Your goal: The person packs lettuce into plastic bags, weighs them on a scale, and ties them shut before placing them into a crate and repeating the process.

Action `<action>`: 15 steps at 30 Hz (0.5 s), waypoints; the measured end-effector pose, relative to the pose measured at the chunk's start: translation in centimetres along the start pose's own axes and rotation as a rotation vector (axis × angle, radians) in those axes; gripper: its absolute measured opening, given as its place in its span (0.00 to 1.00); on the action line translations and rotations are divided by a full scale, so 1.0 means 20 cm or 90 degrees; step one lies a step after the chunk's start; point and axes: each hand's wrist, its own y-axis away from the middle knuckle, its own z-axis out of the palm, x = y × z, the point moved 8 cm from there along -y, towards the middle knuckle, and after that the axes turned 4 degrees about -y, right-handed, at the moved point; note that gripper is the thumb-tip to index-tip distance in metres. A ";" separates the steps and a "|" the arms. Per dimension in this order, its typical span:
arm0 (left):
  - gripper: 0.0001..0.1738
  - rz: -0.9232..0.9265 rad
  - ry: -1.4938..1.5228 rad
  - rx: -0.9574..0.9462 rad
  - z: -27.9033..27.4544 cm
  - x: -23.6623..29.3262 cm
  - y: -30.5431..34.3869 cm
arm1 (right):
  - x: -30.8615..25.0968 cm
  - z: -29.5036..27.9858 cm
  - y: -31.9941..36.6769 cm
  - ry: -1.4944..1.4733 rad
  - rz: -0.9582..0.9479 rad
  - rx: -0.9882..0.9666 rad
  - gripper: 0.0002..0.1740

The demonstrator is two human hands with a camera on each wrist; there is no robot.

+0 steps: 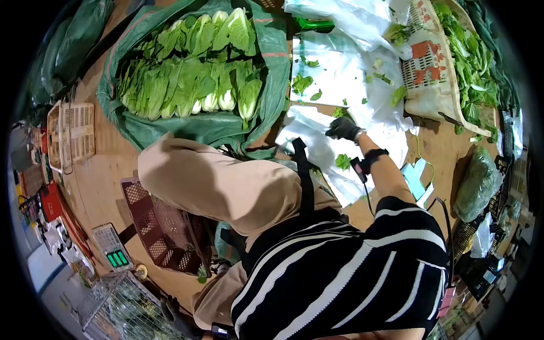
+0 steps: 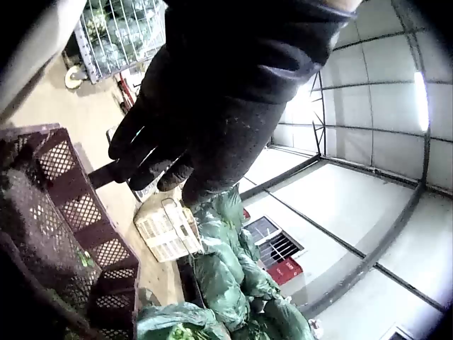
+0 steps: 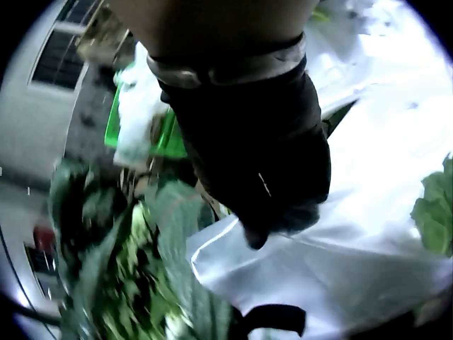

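Observation:
In the head view my right hand [image 1: 344, 130], in a dark glove, is over white plastic sheets [image 1: 385, 133] strewn with leaf scraps. The right wrist view shows its curled fingers pinching the edge of a white plastic sheet [image 3: 318, 276], with creases running out from the fingertips. My left hand [image 1: 177, 318], also gloved, hangs low beside the wire cage of greens. Its fingers are loosely extended in the left wrist view, and that hand [image 2: 205, 120] holds nothing. Upright leafy heads [image 1: 187, 85] with white stems fill a green sack [image 1: 195, 130].
A maroon crate [image 1: 161, 226] stands beside my legs, near a scale [image 1: 112, 246] with a green display. At the right is a cream crate [image 1: 430, 68] of loose leaves. A cream basket [image 1: 76, 133] lies left; a cage [image 1: 127, 309] of bagged greens is bottom left.

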 end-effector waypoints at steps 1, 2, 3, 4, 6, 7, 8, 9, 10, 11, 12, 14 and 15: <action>0.18 -0.002 -0.003 0.002 0.04 0.02 -0.01 | 0.10 0.01 0.00 -0.240 0.024 -0.008 0.12; 0.18 0.031 -0.005 -0.049 0.10 0.05 -0.03 | 0.05 0.03 0.04 -0.090 -0.115 -0.031 0.13; 0.17 0.065 -0.005 -0.101 0.15 0.06 -0.05 | 0.15 0.12 0.05 0.000 -0.030 -0.111 0.14; 0.17 0.060 -0.003 -0.146 0.18 0.02 -0.09 | 0.24 0.22 0.08 0.102 0.043 -0.202 0.14; 0.18 0.102 -0.029 -0.172 0.17 0.03 -0.17 | -0.16 0.30 0.21 0.478 -0.259 -0.138 0.16; 0.18 0.137 -0.057 -0.196 0.19 0.02 -0.18 | -0.35 0.25 0.25 0.427 -0.293 -0.094 0.17; 0.19 0.121 0.001 -0.174 0.16 0.04 -0.15 | -0.45 0.16 0.33 -0.034 -0.136 -0.155 0.09; 0.19 0.105 -0.003 -0.128 0.14 0.10 -0.11 | -0.43 0.10 0.33 -0.268 -0.121 -0.154 0.07; 0.19 0.110 -0.013 -0.117 0.10 0.10 -0.11 | -0.41 0.13 0.36 0.005 -0.329 -0.217 0.06; 0.20 0.120 -0.008 -0.102 0.10 0.09 -0.13 | -0.40 0.19 0.39 0.302 -0.534 -0.263 0.05; 0.19 0.116 -0.025 -0.114 0.11 0.03 -0.18 | -0.51 0.20 0.43 0.567 -0.334 -0.270 0.06; 0.19 0.108 -0.139 -0.106 0.12 -0.03 -0.21 | -0.62 0.26 0.46 0.600 -0.160 -0.259 0.10; 0.18 0.241 -0.179 -0.130 0.16 0.02 -0.18 | -0.60 0.27 0.37 0.400 -0.205 -0.264 0.12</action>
